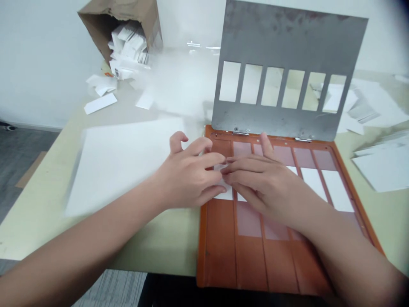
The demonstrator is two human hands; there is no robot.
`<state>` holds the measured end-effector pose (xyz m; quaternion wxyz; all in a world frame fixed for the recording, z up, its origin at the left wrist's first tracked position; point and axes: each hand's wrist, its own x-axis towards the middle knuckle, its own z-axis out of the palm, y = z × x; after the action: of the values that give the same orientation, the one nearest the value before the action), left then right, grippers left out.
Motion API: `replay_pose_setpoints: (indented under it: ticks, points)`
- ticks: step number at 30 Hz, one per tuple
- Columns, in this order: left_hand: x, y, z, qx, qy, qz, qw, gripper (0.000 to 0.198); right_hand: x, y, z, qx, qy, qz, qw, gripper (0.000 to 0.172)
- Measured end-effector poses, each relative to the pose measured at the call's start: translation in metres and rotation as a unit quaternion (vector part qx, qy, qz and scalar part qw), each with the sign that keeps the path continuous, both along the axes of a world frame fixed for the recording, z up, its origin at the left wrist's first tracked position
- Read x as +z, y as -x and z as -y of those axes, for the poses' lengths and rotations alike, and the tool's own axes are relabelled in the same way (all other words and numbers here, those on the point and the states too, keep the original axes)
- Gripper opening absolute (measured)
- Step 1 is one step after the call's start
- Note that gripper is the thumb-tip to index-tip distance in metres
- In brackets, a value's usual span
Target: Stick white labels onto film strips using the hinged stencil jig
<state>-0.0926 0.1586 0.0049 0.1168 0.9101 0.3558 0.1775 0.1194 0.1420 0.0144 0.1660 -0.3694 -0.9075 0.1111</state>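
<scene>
Left hand [188, 177] and right hand [262, 179] meet fingertip to fingertip over the orange tray [223, 247], at its leftmost slots. Left hand pinches a white card [225, 194] there; right fingers lie flat on it. Metal lid [287, 42] stands open.

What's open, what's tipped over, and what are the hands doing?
metal lid: swung up, open.
orange tray: uncovered, white cards in some slots.
cardboard box: tipped over, white slips spilling out.
left hand: fingertips on a white card in the tray.
right hand: fingers stretched flat, touching the same card.
</scene>
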Motion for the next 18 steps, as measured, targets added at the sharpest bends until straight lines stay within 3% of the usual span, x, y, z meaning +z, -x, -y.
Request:
replay_pose_setpoints:
  ticks: [12, 18]
  points:
    - [-0.003, 0.005, -0.01, -0.088, -0.062, -0.046, 0.993, 0.038, 0.0, -0.006, 0.001, -0.066, -0.058, -0.004, 0.996, 0.024]
    - [-0.004, 0.005, -0.015, -0.081, -0.057, -0.027, 0.995, 0.04, -0.002, -0.007, -0.004, -0.089, -0.039, -0.041, 0.994, 0.026]
